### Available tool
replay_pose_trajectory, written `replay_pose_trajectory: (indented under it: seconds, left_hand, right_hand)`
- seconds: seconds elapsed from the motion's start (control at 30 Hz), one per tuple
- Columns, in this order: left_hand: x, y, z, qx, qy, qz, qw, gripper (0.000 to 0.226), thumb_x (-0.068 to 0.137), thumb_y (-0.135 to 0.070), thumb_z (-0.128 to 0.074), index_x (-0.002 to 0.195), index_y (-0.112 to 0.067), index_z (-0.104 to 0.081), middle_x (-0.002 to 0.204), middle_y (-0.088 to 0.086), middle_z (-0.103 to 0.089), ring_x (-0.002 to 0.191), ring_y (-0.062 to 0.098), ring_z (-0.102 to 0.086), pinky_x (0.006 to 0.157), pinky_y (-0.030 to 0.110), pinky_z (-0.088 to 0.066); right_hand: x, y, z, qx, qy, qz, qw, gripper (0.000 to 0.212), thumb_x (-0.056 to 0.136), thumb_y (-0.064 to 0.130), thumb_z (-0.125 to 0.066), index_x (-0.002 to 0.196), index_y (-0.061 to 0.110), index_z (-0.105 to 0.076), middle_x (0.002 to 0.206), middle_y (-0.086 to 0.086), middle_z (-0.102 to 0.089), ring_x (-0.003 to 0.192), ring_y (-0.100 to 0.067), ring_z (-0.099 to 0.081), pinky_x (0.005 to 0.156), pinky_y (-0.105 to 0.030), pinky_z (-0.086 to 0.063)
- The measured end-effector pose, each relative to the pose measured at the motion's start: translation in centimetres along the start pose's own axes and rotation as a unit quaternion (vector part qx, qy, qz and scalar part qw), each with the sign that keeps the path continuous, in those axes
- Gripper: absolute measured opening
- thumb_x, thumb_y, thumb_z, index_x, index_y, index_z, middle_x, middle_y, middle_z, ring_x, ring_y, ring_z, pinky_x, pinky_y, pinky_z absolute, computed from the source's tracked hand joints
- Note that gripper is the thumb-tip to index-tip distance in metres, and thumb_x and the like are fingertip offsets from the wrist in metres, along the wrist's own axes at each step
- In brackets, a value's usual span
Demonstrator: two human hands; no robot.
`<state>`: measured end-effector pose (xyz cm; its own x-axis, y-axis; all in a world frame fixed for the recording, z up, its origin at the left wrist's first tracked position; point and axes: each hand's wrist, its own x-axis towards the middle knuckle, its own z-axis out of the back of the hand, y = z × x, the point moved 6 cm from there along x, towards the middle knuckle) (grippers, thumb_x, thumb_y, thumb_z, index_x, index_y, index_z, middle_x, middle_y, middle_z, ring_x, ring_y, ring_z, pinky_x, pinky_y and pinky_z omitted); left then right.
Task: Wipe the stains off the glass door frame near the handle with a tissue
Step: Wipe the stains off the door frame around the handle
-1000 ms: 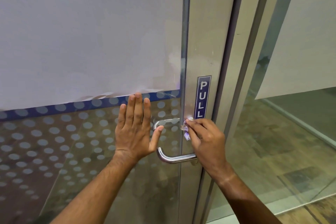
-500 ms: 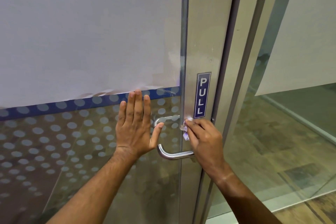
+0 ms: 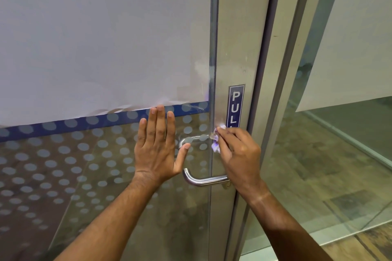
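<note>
A metal door frame (image 3: pixel 239 48) runs upright beside the glass pane (image 3: pixel 101 167). A curved steel handle (image 3: pixel 201 180) is fixed to it, below a blue PULL sticker (image 3: pixel 235 105). My right hand (image 3: pixel 239 154) pinches a small crumpled white tissue (image 3: pixel 216 142) and presses it on the frame at the handle's upper mount, covering the sticker's lowest letter. My left hand (image 3: pixel 158 146) lies flat on the glass, fingers spread, just left of the handle. Smudges show on the frame and glass edge above the tissue.
The glass carries white frosted film (image 3: pixel 95 34) above a blue band and a pattern of grey dots. To the right stands a second glass panel (image 3: pixel 343 133) with a wooden floor (image 3: pixel 307 165) seen through it.
My right hand with the tissue has shifted slightly up along the frame toward the sticker. My left hand stays flat on the glass. The view has tilted a little upward.
</note>
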<state>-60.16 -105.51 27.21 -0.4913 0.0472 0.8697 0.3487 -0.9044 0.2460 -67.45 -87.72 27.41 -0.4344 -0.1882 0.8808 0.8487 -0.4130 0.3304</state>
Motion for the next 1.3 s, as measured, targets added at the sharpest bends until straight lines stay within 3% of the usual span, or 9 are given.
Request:
replay_pose_trajectory:
  seconds: [0.23,0.47,0.6,0.9,1.13,1.3]
  left_hand:
    - [0.0,0.0,0.1,0.001,0.005,-0.001,1.000,0.103,0.089,-0.058,-0.047,0.158,-0.004,0.006,0.165,0.013,0.022,0.154,0.029,0.016,0.125,0.043,0.009]
    - [0.0,0.0,0.2,0.004,0.004,0.001,1.000,0.102,0.090,-0.058,-0.047,0.158,-0.003,0.006,0.165,0.014,0.021,0.154,0.030,0.014,0.125,0.044,0.008]
    - [0.0,0.0,0.2,0.004,0.007,0.001,1.000,0.103,0.089,-0.058,-0.048,0.158,-0.003,0.005,0.165,0.014,0.021,0.154,0.030,0.014,0.125,0.044,0.008]
    - [0.0,0.1,0.0,-0.005,0.003,0.003,1.000,0.102,0.090,-0.058,-0.047,0.158,-0.004,0.006,0.165,0.013,0.020,0.154,0.029,0.014,0.125,0.044,0.008]
    - [-0.1,0.1,-0.1,-0.008,0.007,0.006,1.000,0.102,0.089,-0.058,-0.049,0.158,-0.003,0.002,0.165,0.013,0.019,0.154,0.030,0.012,0.125,0.044,0.006]
    - [-0.1,0.1,-0.1,-0.004,0.007,0.004,1.000,0.103,0.089,-0.058,-0.050,0.158,-0.003,0.003,0.165,0.014,0.019,0.154,0.030,0.013,0.125,0.044,0.008]
  right_hand:
    - [-1.6,-0.4,-0.4,-0.005,0.021,-0.019,1.000,0.020,0.086,0.012,-0.074,0.104,0.004,-0.075,0.092,-0.007,-0.071,0.086,-0.019,-0.065,0.080,-0.040,-0.058]
    - [1.6,0.2,0.7,0.033,-0.024,-0.023,0.999,0.015,0.083,0.007,-0.077,0.097,0.004,-0.076,0.086,-0.006,-0.072,0.074,-0.016,-0.066,0.073,-0.027,-0.055]
    - [-0.3,-0.2,0.4,0.017,-0.003,-0.047,0.999,0.011,0.081,0.005,-0.078,0.092,0.002,-0.076,0.083,-0.008,-0.071,0.073,-0.021,-0.066,0.068,-0.035,-0.056]
    - [0.5,0.1,0.3,0.031,-0.012,-0.052,0.998,0.014,0.082,0.007,-0.078,0.095,0.003,-0.076,0.082,-0.007,-0.071,0.073,-0.019,-0.066,0.069,-0.029,-0.057]
    - [-0.5,0.0,0.4,0.026,-0.002,-0.066,0.997,0.014,0.079,0.004,-0.081,0.092,0.002,-0.077,0.081,-0.008,-0.072,0.071,-0.020,-0.067,0.067,-0.033,-0.059]
    - [1.2,0.3,0.8,0.040,-0.022,-0.063,0.997,0.015,0.082,0.009,-0.079,0.096,0.004,-0.077,0.084,-0.006,-0.072,0.073,-0.014,-0.066,0.070,-0.023,-0.055]
